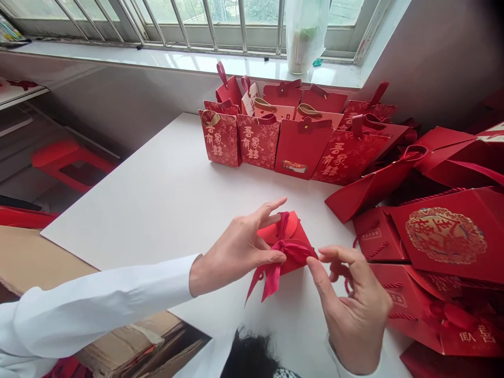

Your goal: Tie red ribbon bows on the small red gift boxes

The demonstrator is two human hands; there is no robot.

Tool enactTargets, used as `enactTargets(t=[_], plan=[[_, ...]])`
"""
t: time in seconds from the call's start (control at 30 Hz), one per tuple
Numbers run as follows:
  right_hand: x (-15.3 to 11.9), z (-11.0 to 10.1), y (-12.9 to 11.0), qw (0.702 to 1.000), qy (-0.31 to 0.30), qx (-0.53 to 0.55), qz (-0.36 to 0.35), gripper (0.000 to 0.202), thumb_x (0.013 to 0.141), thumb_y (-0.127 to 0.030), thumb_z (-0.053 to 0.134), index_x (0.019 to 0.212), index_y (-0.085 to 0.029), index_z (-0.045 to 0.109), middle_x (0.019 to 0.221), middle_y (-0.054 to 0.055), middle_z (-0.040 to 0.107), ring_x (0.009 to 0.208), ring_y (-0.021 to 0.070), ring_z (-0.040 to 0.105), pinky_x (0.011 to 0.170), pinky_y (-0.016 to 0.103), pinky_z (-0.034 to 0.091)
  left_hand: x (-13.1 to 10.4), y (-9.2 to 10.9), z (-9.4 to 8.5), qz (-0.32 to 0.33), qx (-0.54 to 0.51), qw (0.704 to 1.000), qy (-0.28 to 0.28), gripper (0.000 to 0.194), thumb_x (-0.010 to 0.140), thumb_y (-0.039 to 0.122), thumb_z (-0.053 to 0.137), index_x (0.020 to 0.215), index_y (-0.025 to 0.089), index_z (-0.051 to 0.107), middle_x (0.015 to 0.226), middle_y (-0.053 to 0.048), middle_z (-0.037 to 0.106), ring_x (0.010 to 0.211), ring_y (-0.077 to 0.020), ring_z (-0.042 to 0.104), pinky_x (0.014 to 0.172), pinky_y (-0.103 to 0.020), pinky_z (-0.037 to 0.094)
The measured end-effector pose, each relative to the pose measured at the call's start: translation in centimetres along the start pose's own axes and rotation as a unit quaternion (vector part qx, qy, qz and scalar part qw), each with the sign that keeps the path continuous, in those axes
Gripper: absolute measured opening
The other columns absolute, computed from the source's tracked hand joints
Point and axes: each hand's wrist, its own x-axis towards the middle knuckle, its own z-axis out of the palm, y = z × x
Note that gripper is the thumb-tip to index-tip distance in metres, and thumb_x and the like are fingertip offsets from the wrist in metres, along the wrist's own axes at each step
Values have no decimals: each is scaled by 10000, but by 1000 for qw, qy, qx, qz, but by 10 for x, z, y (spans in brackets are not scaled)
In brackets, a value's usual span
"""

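Note:
A small red gift box (297,265) lies on the white table, with a dark pink ribbon (271,281) tied round it in a bow. My left hand (240,244) rests over the box's left side; its thumb presses at the knot and its fingers reach across the top. At the right, my right hand (350,304) pinches the end of a bow loop between thumb and index finger. The ribbon's two tails hang toward the table's near edge. Part of the box is covered by my left hand.
Several upright red gift boxes (258,142) stand along the table's back by the window. Red gift bags (437,231) are heaped on the right. Cardboard (122,341) lies at the near left, and a red stool (73,160) stands beyond the table (149,202).

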Motion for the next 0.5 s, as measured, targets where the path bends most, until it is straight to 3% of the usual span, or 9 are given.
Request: enactTargets(t=[0.07, 0.17, 0.2, 0.37, 0.5], plan=[[10, 0, 4, 996, -27, -60, -58, 112, 853, -287, 616, 946, -225, 626, 854, 22, 599, 699, 156, 509, 613, 277, 430, -1, -1, 0, 3, 2, 1000, -6, 760, 729, 186, 688, 1401, 248, 338, 1157, -76, 630, 945, -216, 665, 696, -251, 540], [20, 4, 9, 991, -89, -60, -80, 75, 871, -261, 587, 878, -227, 653, 838, 25, 606, 766, 174, 521, 639, 285, 433, -1, -2, -1, -8, 5, 1000, -16, 746, 740, 216, 686, 1396, 293, 339, 1215, -64, 599, 691, -134, 677, 602, -224, 535], [22, 5, 9, 991, -96, -50, -75, 82, 873, -235, 581, 828, -222, 649, 802, 15, 605, 754, 167, 521, 635, 277, 430, 0, -3, -1, -17, 4, 1000, -20, 749, 739, 223, 690, 1396, 297, 339, 1212, -63, 601, 695, -136, 678, 590, -219, 532], [19, 6, 9, 994, -95, -15, -43, 135, 865, -181, 575, 738, -204, 615, 738, -16, 592, 621, 116, 513, 584, 238, 419, 5, -9, -4, -27, -41, 998, -33, 782, 714, 175, 704, 1404, 245, 344, 1174, -79, 627, 1079, -244, 605, 719, -254, 545], [18, 7, 9, 995, -88, -13, -36, 150, 876, -184, 555, 736, -201, 608, 741, -13, 584, 607, 108, 518, 571, 222, 421, 6, -12, -5, -36, -50, 997, -45, 767, 723, 201, 704, 1403, 249, 352, 1280, -90, 563, 1027, -235, 629, 744, -289, 552]])
